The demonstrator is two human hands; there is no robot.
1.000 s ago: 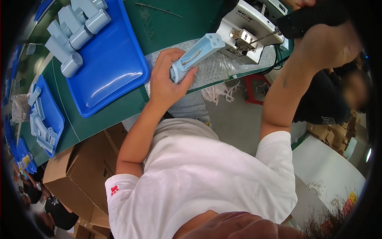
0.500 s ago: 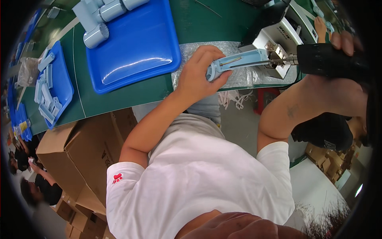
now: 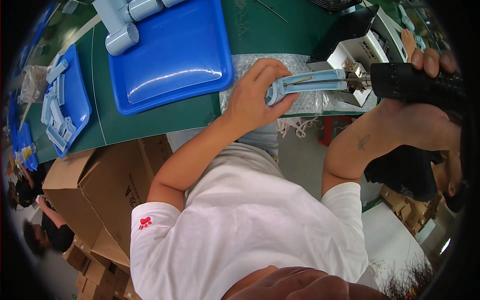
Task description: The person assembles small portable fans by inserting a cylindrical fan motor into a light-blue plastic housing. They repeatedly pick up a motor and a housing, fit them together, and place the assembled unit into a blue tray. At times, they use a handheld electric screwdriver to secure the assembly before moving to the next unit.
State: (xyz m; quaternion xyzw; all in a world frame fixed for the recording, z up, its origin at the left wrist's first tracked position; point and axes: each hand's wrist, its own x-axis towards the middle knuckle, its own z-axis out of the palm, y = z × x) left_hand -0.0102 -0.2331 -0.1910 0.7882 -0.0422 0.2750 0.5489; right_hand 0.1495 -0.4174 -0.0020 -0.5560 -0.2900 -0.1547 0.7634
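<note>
My left hand (image 3: 250, 97) is wrapped round the rounded end of a long, light-blue plastic housing (image 3: 320, 86), its hollow side showing. A thin coloured wire or strip lies inside the hollow. In my right hand (image 3: 432, 64) is a black electric screwdriver (image 3: 410, 84), held level. Its long thin bit (image 3: 330, 80) runs lengthwise into the housing, the tip near the end in my left hand. Whether a screw sits at the tip is too small to tell. Behind the screwdriver's nose stands a black-and-white boxy machine (image 3: 345, 55) with a metal front part.
A blue tray (image 3: 175, 80) with light-blue pipe-shaped housings (image 3: 122, 40) lies on the green table (image 3: 260, 37). Farther left, another blue tray (image 3: 82, 112) carries several small light-blue parts. Bubble wrap (image 3: 310, 102) lies under my hands. A cardboard box (image 3: 110, 195) stands below the table edge.
The whole view has shifted slightly. The housing and my left hand appear a little farther right, closer to the screwdriver's nose. Both grips are the same.
</note>
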